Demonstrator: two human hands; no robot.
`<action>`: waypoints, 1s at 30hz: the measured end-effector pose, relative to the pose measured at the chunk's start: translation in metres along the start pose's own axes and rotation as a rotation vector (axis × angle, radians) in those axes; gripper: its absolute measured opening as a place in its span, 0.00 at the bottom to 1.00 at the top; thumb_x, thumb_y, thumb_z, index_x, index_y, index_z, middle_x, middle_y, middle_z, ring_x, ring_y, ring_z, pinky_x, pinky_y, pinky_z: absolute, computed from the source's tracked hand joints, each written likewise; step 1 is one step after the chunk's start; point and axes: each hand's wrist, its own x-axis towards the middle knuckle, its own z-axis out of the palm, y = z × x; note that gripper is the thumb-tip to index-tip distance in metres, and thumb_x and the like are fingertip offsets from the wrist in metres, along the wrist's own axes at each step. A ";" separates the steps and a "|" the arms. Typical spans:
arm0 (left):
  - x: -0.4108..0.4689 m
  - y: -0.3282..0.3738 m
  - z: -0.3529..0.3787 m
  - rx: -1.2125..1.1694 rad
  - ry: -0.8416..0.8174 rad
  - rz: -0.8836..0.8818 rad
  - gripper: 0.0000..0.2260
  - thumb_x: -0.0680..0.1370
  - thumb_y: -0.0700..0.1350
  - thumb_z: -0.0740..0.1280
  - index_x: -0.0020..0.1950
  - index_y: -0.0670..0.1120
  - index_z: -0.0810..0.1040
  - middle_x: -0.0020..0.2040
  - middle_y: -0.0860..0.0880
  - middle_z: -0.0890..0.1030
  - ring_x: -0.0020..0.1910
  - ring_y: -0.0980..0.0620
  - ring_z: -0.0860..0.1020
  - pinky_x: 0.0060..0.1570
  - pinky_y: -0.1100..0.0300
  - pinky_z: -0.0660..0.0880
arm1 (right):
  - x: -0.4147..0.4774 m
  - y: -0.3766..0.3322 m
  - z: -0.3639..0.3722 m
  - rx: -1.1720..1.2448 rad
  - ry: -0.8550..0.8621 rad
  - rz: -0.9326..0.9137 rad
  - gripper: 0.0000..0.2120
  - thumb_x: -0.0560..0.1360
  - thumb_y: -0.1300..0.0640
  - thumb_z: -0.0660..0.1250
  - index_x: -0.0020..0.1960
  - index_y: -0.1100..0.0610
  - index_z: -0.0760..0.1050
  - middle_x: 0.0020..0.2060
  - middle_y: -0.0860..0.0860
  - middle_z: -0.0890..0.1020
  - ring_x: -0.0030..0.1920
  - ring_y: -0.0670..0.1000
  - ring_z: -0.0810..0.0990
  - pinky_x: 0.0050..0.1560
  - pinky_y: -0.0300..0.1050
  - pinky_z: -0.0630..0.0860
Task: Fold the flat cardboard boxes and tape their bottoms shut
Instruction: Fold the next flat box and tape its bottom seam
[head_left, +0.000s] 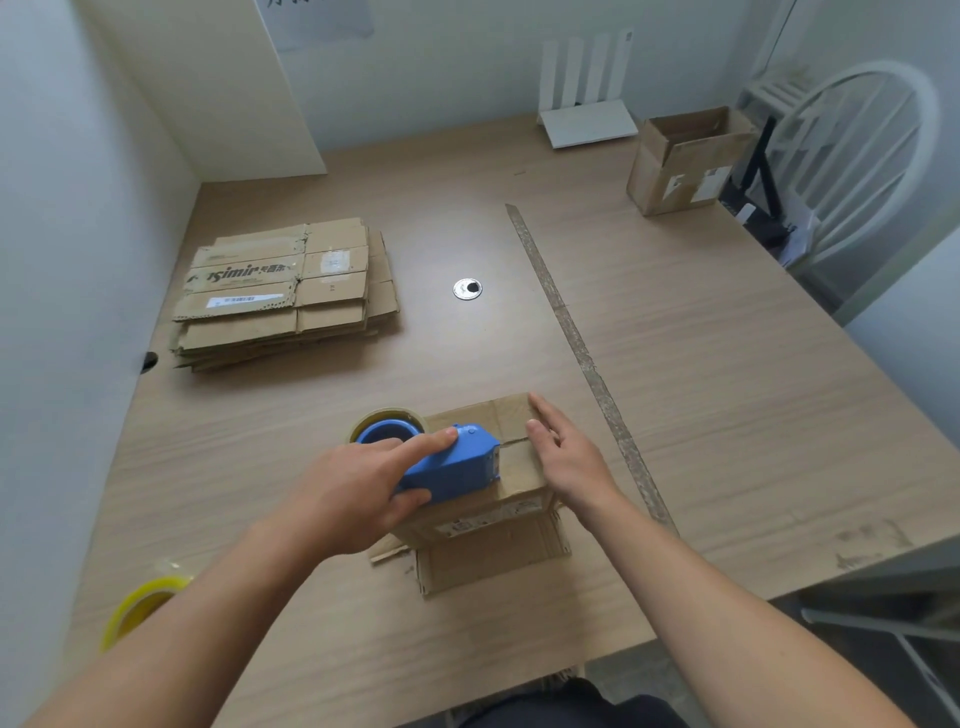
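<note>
At the near left edge of a wooden table (727, 389), a yellow roll of tape (140, 608) lies partly behind the person's left forearm. Just beyond, a small cardboard box (511, 415) stands with its closed flaps facing up and its lower flaps splayed flat on the tabletop. The left hand (358, 488) grips a blue tape dispenser (452, 467) set on the seam of those flaps, index finger stretched along its top. The right hand (566, 457) rests on the box's right edge, fingers straight and together. A long strip of worn tape (571, 332) runs away across the table on the right. Farther left sits a stack of flat cardboard boxes (280, 296), near a round cable hole (467, 289). At the far end stand an open cardboard box (685, 161), a white router (587, 122) and a white chair (872, 156).
</note>
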 end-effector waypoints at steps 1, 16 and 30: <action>0.000 0.000 -0.002 0.001 0.004 0.003 0.32 0.79 0.60 0.62 0.71 0.74 0.41 0.56 0.59 0.77 0.46 0.51 0.77 0.41 0.57 0.71 | -0.001 0.003 0.005 -0.009 0.030 -0.001 0.19 0.82 0.48 0.61 0.73 0.40 0.68 0.68 0.38 0.72 0.68 0.41 0.70 0.69 0.39 0.66; -0.005 -0.026 -0.049 -0.122 -0.169 -0.011 0.29 0.72 0.61 0.60 0.73 0.71 0.61 0.51 0.55 0.80 0.43 0.52 0.74 0.41 0.60 0.68 | -0.002 0.000 0.012 -0.519 0.151 -0.101 0.20 0.82 0.37 0.51 0.73 0.35 0.65 0.68 0.41 0.75 0.66 0.52 0.74 0.59 0.53 0.74; 0.002 -0.018 -0.042 -0.073 -0.119 -0.019 0.27 0.76 0.56 0.66 0.74 0.69 0.62 0.55 0.55 0.80 0.43 0.52 0.72 0.42 0.58 0.66 | 0.007 -0.008 -0.013 -0.963 -0.387 -0.612 0.45 0.71 0.23 0.55 0.79 0.40 0.40 0.79 0.39 0.42 0.78 0.44 0.35 0.78 0.54 0.45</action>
